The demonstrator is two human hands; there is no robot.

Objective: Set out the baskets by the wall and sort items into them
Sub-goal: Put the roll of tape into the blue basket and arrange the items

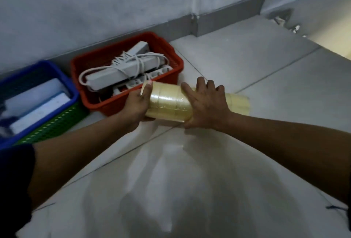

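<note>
Two bare hands meet over a stack of tape rolls (169, 103), a glossy, yellowish cylinder lying on its side above the pale tiled floor (247, 63). I see my left hand (135, 105) cupping its left end, thumb hooked over the rim and fingers curled underneath. My right hand (207, 106) lies across the top with fingers spread and straight, thumb tucked below; more rolls stick out past it to the right. Just beyond the tape sits a red basket (171, 51) of perforated plastic, holding white power strips (121, 72) with looped cords. Left of it, a blue basket (62, 80) holds flat white boxes, with a green basket (57, 125) touching its near side. All stand along the grey wall (114, 9).
</note>
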